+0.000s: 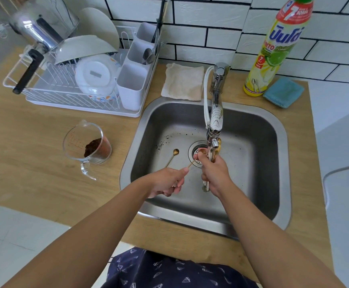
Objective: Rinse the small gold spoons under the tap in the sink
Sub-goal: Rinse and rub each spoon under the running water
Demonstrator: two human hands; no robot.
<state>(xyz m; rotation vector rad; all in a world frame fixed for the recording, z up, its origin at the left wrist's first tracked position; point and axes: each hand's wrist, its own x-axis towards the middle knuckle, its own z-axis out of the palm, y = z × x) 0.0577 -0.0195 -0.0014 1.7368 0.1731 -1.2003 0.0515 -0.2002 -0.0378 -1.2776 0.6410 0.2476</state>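
Over the steel sink (258, 125), my right hand (214, 173) grips a bundle of small gold spoons (216, 151) upright, their bowls just under the tap (215, 121) spout. My left hand (167, 181) pinches the handle end of one thin gold spoon (191, 163), whose other end reaches my right hand's fingers. A single gold spoon (172, 156) lies on the sink floor left of the drain (196, 149). I cannot tell if water is running.
Dark specks dot the sink floor. A glass measuring jug (86, 146) with brown powder stands on the wooden counter at left. A dish rack (75, 80) with bowls sits behind it. A beige cloth (184, 82), a dish soap bottle (273, 48) and a blue sponge (283, 92) sit behind the sink.
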